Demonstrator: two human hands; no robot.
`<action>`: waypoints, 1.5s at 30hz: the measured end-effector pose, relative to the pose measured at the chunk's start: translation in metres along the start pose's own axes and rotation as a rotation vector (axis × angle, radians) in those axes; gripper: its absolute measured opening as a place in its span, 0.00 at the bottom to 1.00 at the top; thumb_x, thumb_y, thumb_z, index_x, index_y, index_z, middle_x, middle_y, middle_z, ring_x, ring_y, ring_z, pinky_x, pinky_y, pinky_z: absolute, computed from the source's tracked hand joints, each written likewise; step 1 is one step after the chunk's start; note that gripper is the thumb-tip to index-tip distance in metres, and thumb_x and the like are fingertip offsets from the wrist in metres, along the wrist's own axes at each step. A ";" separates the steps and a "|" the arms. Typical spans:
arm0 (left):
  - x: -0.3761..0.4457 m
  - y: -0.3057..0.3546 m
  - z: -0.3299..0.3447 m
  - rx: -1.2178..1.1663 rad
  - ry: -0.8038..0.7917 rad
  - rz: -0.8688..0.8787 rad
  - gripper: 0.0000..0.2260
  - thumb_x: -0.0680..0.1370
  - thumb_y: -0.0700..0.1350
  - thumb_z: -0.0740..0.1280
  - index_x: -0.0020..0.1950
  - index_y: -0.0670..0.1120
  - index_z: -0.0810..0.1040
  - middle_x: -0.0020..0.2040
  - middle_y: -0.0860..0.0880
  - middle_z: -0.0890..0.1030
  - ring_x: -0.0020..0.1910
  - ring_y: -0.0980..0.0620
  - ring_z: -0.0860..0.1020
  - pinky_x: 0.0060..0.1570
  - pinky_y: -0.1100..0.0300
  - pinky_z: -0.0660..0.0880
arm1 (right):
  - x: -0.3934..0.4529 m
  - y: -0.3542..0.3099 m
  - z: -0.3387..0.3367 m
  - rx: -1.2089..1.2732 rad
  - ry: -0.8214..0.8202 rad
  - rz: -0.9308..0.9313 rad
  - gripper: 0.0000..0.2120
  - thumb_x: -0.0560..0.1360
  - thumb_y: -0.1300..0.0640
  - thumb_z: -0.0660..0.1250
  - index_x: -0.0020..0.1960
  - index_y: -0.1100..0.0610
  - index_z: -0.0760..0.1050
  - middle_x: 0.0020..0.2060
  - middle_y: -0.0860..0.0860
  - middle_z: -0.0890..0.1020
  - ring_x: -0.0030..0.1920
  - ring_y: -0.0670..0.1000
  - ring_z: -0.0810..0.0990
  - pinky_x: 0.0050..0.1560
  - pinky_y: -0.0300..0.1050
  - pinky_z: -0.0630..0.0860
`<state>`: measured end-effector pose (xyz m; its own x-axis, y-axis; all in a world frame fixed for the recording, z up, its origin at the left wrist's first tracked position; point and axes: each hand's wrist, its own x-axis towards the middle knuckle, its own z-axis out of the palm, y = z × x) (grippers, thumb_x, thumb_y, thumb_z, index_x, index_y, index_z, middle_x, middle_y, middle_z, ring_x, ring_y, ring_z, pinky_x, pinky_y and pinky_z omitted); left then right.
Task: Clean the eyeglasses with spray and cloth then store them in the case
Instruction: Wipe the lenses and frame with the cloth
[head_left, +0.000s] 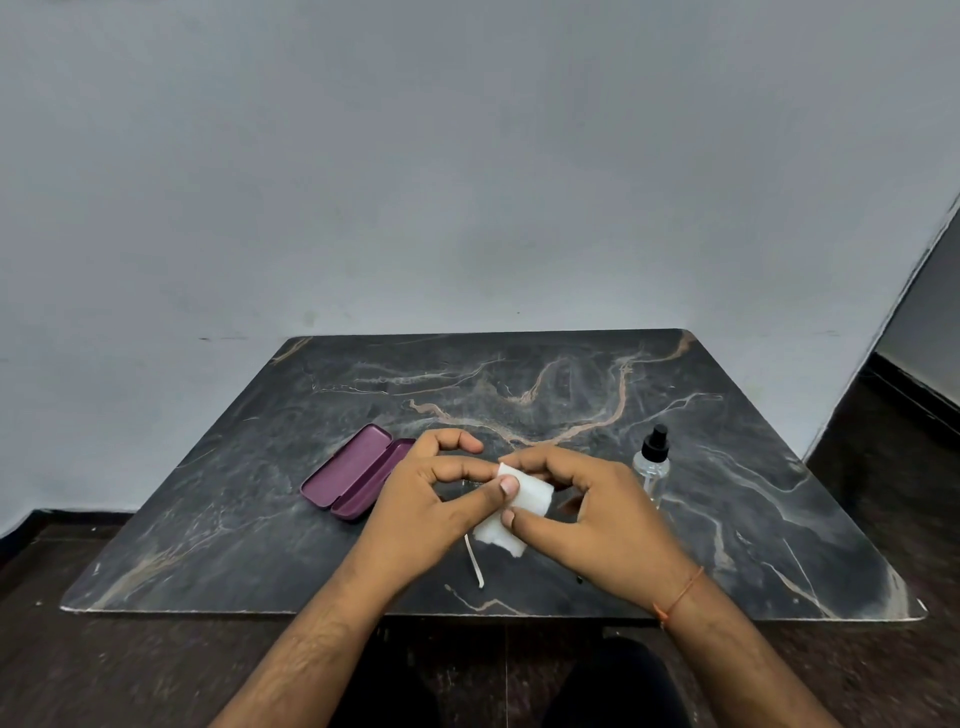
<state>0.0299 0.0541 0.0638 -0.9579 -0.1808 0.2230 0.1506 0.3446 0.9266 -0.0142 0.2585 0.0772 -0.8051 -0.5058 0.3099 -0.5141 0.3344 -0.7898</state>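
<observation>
Over the middle of the dark marble table (727, 519) my two hands meet around the eyeglasses (475, 564), which are mostly hidden; one thin temple arm sticks out below toward me. My left hand (436, 499) holds the frame with curled fingers and thumb. My right hand (592, 514) pinches a white cloth (511, 514) wrapped over part of the glasses. The purple case (353, 470) lies open and empty on the table just left of my left hand. A clear spray bottle (653, 465) with a black nozzle stands upright just right of my right hand.
A grey wall rises right behind the table's far edge. Dark floor surrounds the table, and my knees show under its near edge. A thin orange thread circles my right wrist.
</observation>
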 end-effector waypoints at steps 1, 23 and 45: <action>-0.001 -0.001 0.001 -0.018 0.012 -0.009 0.08 0.69 0.57 0.79 0.46 0.59 0.92 0.61 0.56 0.80 0.61 0.65 0.80 0.63 0.64 0.73 | 0.000 0.000 0.001 0.010 0.003 0.004 0.15 0.74 0.54 0.79 0.57 0.40 0.84 0.49 0.38 0.88 0.52 0.43 0.87 0.54 0.45 0.83; 0.002 -0.037 0.019 -0.179 0.229 -0.021 0.09 0.78 0.54 0.73 0.48 0.50 0.89 0.46 0.52 0.91 0.45 0.47 0.88 0.50 0.55 0.83 | 0.001 0.020 0.033 0.700 0.048 0.484 0.08 0.79 0.61 0.74 0.57 0.59 0.87 0.47 0.58 0.90 0.45 0.51 0.87 0.42 0.44 0.85; 0.047 -0.140 -0.011 0.632 0.057 0.456 0.08 0.81 0.47 0.76 0.59 0.56 0.86 0.60 0.61 0.82 0.54 0.61 0.84 0.49 0.60 0.82 | 0.013 0.064 0.044 -0.117 0.213 0.341 0.10 0.80 0.45 0.71 0.46 0.50 0.84 0.39 0.44 0.84 0.41 0.45 0.82 0.45 0.49 0.80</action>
<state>-0.0336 -0.0126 -0.0525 -0.8180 0.0633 0.5718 0.3424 0.8523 0.3954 -0.0445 0.2379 0.0077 -0.9719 -0.1788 0.1534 -0.2279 0.5482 -0.8047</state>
